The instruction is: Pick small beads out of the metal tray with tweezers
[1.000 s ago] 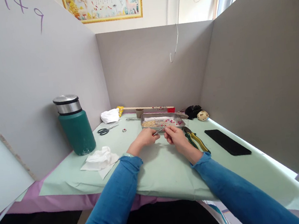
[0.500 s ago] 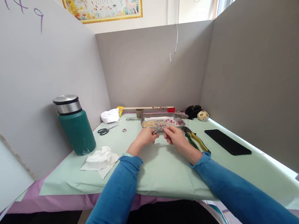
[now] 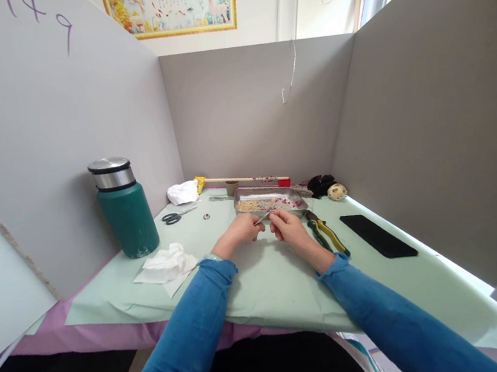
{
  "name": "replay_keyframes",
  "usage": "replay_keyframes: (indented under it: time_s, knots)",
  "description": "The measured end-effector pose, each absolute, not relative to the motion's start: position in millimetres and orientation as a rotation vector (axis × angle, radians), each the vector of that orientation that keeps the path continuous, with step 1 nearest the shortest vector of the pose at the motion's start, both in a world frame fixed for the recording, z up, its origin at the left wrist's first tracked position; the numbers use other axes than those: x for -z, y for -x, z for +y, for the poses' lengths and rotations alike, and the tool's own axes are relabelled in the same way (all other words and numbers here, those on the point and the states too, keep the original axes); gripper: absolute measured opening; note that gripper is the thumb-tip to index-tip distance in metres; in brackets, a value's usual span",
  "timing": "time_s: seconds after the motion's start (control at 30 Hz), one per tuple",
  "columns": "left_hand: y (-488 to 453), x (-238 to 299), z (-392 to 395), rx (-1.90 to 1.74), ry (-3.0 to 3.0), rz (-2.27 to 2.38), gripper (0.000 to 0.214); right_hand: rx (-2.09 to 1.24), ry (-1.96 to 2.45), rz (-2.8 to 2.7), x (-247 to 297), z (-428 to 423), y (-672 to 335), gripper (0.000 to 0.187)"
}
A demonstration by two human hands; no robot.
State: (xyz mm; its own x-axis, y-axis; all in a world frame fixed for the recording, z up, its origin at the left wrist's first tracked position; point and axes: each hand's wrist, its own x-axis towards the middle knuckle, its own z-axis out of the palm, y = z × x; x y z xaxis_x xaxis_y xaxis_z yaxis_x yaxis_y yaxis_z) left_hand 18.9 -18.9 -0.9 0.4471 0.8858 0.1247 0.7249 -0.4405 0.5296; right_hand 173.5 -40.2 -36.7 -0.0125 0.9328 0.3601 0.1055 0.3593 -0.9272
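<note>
Slightly, the right hand [image 3: 289, 229], pinching something tiny [image 3: 269, 212], has neared the left hand [image 3: 242, 228], grasping a thin tool [image 3: 261, 218]: close joint work.

Shiny metal tray [image 3: 267, 192], matt bottle [image 3: 129, 222] (its lid [image 3: 109, 163] glossy metal), rumpled paper tissue [image 3: 167, 264], smooth wooden rod [image 3: 229, 180]

Craft wkshop, per partitions [image 3: 256, 105], bead tray [image 3: 272, 191] & pliers [image 3: 333, 238].

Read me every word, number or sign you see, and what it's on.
"1 4 9": purple handwriting, left panel; the middle mark is uncertain, its top cut off.
"事萬和家": wall picture, top cropped; one character further left is unreadable.
Rows beneath: too small.
</note>
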Motion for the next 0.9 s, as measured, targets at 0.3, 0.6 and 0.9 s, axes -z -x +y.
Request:
replay_keyframes:
  time_s: [0.3,0.6,0.9]
  knots:
    - [-20.5,-2.8,-23.3,-0.556,-2.323,1.302,0.023,-1.180,0.879,-1.330,32.2,-43.6,-177.6,0.031]
    - [-19.8,0.0,-19.7,-0.571,-2.336,1.301,0.023,-1.295,0.845,-1.302,27.0,-47.1,-179.1,0.034]
    - [-19.0,3.1,-12.1,-0.679,-2.400,1.377,0.026,-1.312,0.843,-1.219,30.2,-42.9,-181.4,0.033]
